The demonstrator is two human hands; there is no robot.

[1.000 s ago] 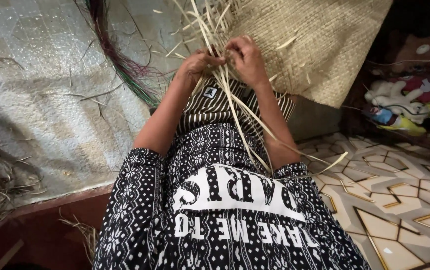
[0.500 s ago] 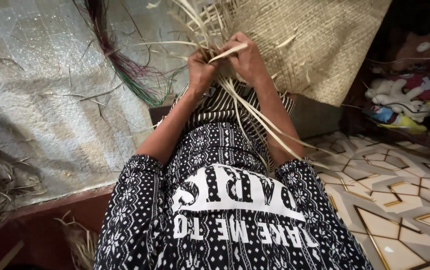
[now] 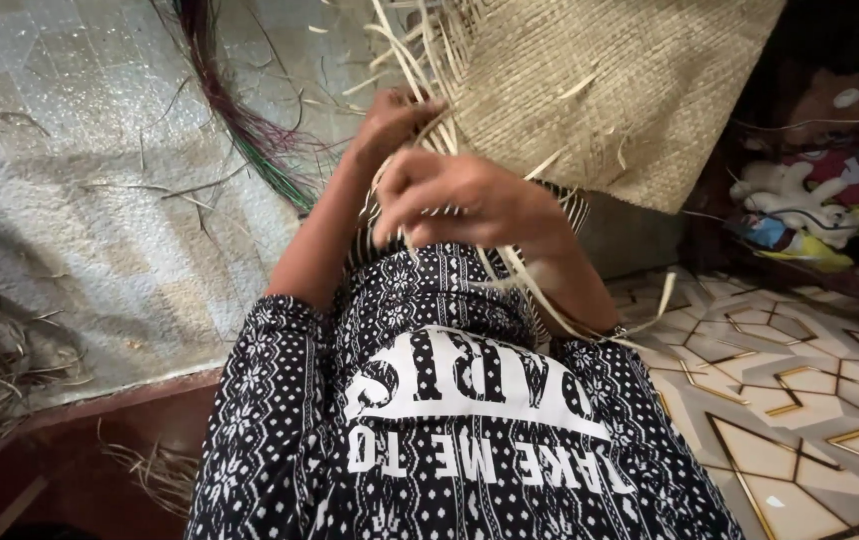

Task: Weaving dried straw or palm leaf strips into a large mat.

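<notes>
Seated person weaving, seen from above. Left hand [image 3: 390,118] is pinched shut on pale straw strips [image 3: 420,60] at the frayed edge of a woven mat [image 3: 600,90]. Right hand [image 3: 470,200], nearer the body, has fingers curled around trailing strips; exact grip is blurred. Risk: dry strips may snap or slip out if tugged hard, loosening the weave. Right of the fingers, soft toys [image 3: 820,200] lie on the floor; no packages or signs.

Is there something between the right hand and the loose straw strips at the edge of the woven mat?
Nothing visible stands between them. The right hand hovers over the lap, blurred, with the loose strips just beyond it at the woven mat's frayed edge. The left hand is already among those strips, beside the path rather than across it.
</notes>
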